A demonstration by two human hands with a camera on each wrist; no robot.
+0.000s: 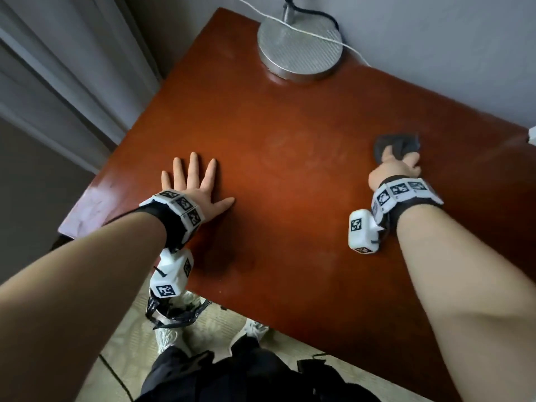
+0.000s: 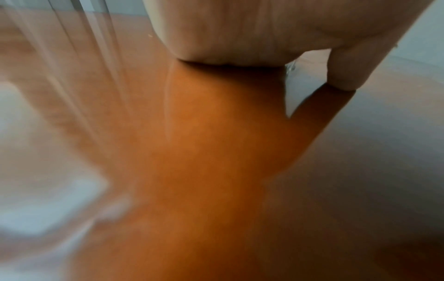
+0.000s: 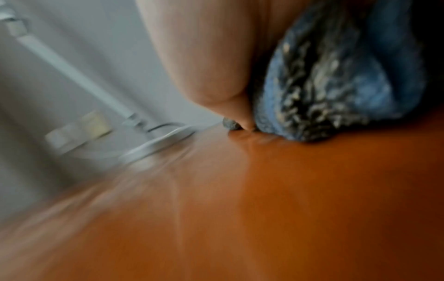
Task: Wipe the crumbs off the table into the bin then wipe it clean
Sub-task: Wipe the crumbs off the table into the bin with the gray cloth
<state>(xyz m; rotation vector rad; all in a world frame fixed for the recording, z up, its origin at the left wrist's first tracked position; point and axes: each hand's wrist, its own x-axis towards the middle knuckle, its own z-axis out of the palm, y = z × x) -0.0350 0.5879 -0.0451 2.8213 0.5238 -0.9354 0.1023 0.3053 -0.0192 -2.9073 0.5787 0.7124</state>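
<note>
Right hand (image 1: 396, 169) curled round a bunched blue-grey cloth (image 1: 397, 146), pressing it onto the reddish-brown table (image 1: 290, 175) near the right edge, probably for the final clean wipe. Left hand (image 1: 194, 187) spread flat, holding nothing, palm down near the left edge, likely to brace. No crumbs discernible on the glossy top. Black-lined bin (image 1: 174, 311) below the near edge, partly hidden. Round metal lamp base (image 1: 300, 46) at the far edge.
</note>
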